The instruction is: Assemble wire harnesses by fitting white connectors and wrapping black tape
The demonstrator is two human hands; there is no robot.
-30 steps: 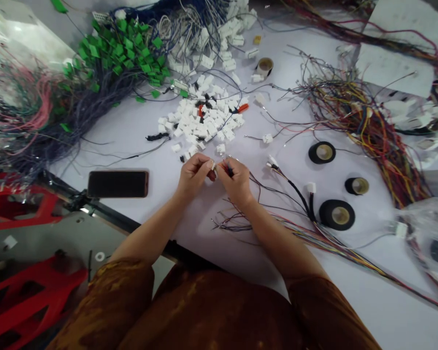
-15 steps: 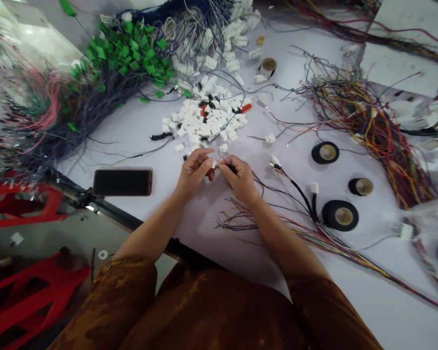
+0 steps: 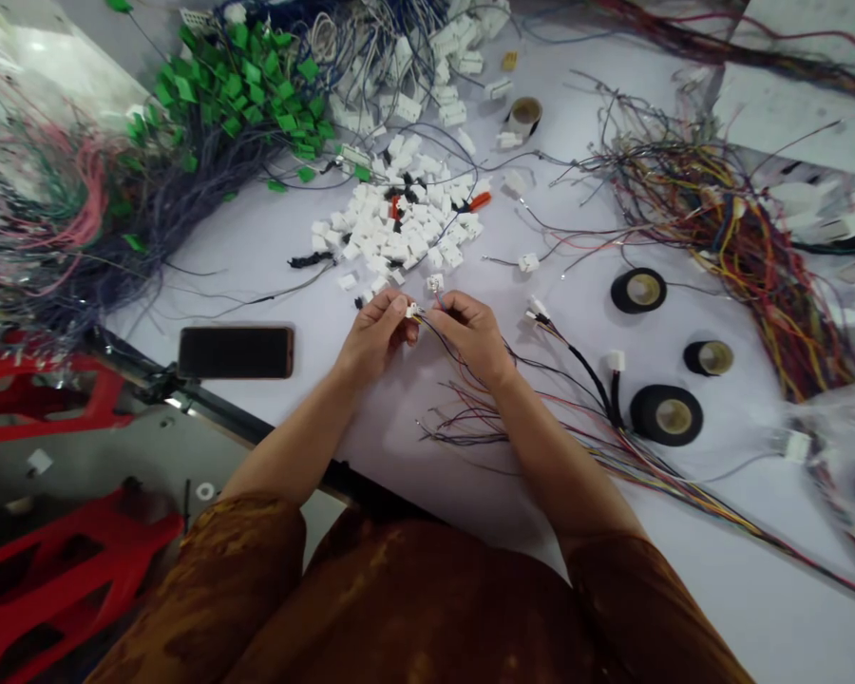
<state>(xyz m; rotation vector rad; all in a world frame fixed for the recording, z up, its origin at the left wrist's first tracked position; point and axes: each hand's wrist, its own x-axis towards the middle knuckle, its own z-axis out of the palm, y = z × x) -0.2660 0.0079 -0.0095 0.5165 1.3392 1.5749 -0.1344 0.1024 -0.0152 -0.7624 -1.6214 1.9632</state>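
Between the fingertips of my left hand [image 3: 376, 337] is a small white connector [image 3: 411, 311], with thin wires running out of it to the right. My right hand [image 3: 474, 334] pinches a thin wire [image 3: 438, 300] close beside that connector; its exact tip is too small to make out. Another white connector [image 3: 434, 283] lies on the table just beyond my fingers. Past it spreads a heap of white connectors [image 3: 399, 223]. Under my right forearm run loose wires [image 3: 463, 423] with bare ends pointing left.
A phone [image 3: 237, 352] lies at the left near the table edge. Black tape rolls [image 3: 666, 415] sit to the right, by a wire bundle [image 3: 741, 228]. Green-tagged wires [image 3: 249, 90] pile up at the back left. Red plastic stools [image 3: 71, 570] stand below the table.
My right hand's fingers have opened out slightly, and wires now trail from the connector below them. The connector in my left hand has turned a little. The view has shifted slightly.
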